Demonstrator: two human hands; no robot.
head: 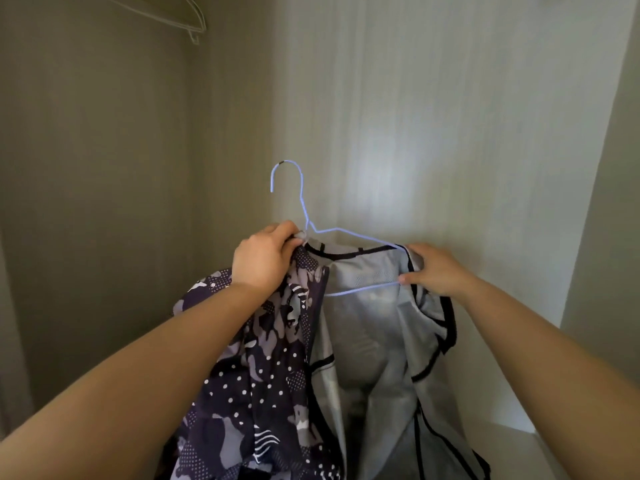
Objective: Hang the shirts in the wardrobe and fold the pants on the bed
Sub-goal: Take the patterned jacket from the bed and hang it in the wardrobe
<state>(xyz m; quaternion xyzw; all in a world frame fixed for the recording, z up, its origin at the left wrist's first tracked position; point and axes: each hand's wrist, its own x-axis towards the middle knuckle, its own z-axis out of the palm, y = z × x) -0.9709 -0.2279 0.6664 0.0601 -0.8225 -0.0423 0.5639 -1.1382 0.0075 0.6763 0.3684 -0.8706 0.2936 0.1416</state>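
- Wardrobe (450, 98): pale, faintly wood-grained panels all around.
- Shirt (367, 334): soft, dark dotted print outside, grey mesh lining, black trim; draped partly over the hanger, inside the wardrobe.
- Left hand (263, 254): fingers curled, bunching the collar.
- Right hand (436, 271): pinching the hanger's end and cloth.
- Hanger (363, 289): thin lilac wire.

Inside the wardrobe (450, 98), both hands are up at a blue wire hanger (302, 199), its hook free in the air. The left hand (263, 256) grips the patterned shirt (263, 375) at its collar, right by the hanger's neck. The right hand (438, 270) pinches the shirt's grey inner side together with the hanger's right end. The shirt hangs open, black trim showing. Top left, a pale hanger (173, 15) hangs alone.
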